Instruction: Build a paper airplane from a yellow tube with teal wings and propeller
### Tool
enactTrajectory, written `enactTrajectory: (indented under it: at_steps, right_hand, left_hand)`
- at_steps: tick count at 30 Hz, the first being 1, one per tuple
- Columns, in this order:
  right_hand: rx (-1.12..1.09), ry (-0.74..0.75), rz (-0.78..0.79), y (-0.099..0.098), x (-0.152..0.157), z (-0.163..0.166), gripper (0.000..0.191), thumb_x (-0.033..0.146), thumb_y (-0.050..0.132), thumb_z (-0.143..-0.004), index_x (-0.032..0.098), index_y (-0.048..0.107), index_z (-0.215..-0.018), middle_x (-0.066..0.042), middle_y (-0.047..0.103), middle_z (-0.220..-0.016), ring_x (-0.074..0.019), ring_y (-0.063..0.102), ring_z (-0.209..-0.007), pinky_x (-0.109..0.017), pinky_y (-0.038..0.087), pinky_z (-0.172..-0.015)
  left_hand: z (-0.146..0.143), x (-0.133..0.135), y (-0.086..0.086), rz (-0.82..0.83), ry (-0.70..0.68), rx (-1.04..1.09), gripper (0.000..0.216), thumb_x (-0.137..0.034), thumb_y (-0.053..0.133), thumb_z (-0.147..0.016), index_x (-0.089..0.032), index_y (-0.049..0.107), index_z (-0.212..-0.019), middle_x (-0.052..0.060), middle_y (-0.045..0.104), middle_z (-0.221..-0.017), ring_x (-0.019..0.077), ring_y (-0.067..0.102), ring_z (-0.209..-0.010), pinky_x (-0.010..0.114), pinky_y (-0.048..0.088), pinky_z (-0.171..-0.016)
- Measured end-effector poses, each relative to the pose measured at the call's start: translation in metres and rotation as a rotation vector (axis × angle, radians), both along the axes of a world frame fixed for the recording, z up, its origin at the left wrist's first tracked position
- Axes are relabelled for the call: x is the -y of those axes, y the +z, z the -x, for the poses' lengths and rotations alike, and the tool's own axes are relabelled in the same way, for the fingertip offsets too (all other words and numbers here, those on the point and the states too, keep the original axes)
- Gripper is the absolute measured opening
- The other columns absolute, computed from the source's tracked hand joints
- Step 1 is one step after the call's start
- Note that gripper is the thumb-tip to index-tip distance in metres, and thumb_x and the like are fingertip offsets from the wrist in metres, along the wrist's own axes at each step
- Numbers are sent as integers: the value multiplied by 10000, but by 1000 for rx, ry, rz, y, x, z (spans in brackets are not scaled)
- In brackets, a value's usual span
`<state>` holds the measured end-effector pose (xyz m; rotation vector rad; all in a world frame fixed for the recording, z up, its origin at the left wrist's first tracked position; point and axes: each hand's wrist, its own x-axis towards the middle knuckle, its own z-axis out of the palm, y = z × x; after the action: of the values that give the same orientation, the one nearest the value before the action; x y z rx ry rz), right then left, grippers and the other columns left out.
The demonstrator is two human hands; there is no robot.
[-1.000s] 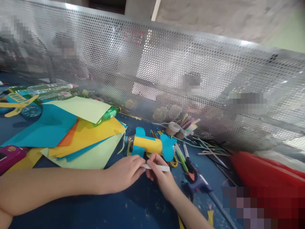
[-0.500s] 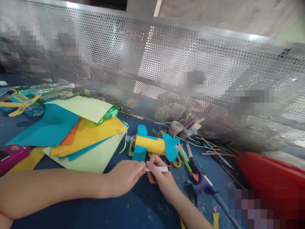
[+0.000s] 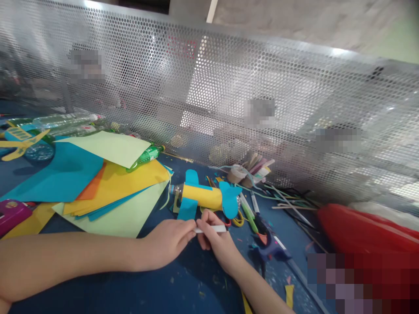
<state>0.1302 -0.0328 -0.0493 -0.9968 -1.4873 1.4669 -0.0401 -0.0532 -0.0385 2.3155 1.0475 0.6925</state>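
Landmark: we place everything by the bottle plane, a bottle wrapped in yellow with blue wings, lying on the blue table.
Paper sheets: a loose fan of blue, orange, yellow and pale green, left of the bottle plane, its nearest corner just beside the bottle's neck.
Left hand: below and a little left of the bottle plane. The fingers are curled in and the thumb and forefinger are closed on the left end of the white strip.
White strip: it is held level between both our hands, just in front of the bottle plane's blue wing and apart from it.
Right hand: below the bottle plane's tail. Its fingertips are pinched on the strip near the middle, and the strip's right end sticks out free.
Handling: we judge that the strip wants a light pinch at both points, held taut and flat so it does not crease or twist. The wrists can rest on the table for steadiness.
Glue gun: right of and below the bottle plane, lying near our right wrist. We judge the forearm should stay off it.
Red bag: far right of the bottle plane, well apart from our hands.
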Motion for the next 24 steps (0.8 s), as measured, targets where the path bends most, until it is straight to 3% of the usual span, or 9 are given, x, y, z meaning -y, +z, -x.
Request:
enactTrajectory:
  at_steps: [7, 12, 15, 18, 21, 24]
  right_hand:
    - [-56, -41, 11, -1, 0, 0, 267, 383, 574, -819, 218, 404, -697, 100, 455, -387, -61, 332, -341, -184, 222, -374]
    - [-248, -259, -57, -2, -5, -2, 237, 316, 484, -813, 216, 408, -612, 109, 338, -345, -59, 233, -307, -204, 173, -364]
    - [-288, -377, -82, -1, -8, -5, 251, 335, 453, -814, 217, 424, -594, 105, 305, -331, -67, 220, -307, -209, 166, -358]
    - [-246, -389, -63, 0, -9, -6, 291, 410, 444, -837, 210, 465, -626, 96, 327, -332, -72, 238, -318, -201, 164, -349]
    - [-215, -377, -61, 0, -8, -5, 367, 512, 415, -857, 207, 480, -664, 89, 363, -340, -71, 253, -319, -193, 176, -342]
    - [-219, -381, -58, 1, -7, -5, 417, 584, 398, -851, 209, 479, -689, 81, 403, -353, -75, 285, -320, -189, 195, -334]
  left_hand:
    - [2, -1, 4, 137, 19, 76, 280, -374, 323, -960, -202, 541, -922, -1, 614, -787, 144, 582, -691, 240, 393, -599]
    - [6, -7, 13, 116, 171, 120, 236, -409, 407, -918, -198, 489, -982, -65, 472, -575, 117, 472, -504, 231, 352, -506]
    - [11, -14, 13, -49, 226, 91, 204, -321, 359, -934, -189, 510, -898, -11, 542, -731, 130, 535, -640, 250, 418, -607]
    - [15, -19, 5, -189, 250, -45, 241, -297, 363, -924, -186, 505, -1084, 62, 534, -998, 150, 572, -738, 295, 464, -687]
    - [16, -19, -4, -210, 252, -211, 350, -317, 379, -915, -227, 457, -1244, 100, 493, -1118, 145, 585, -662, 334, 490, -663]
    - [16, -18, -7, -223, 204, -159, 347, -301, 386, -919, -218, 471, -1246, 100, 542, -1149, 211, 619, -880, 385, 494, -798]
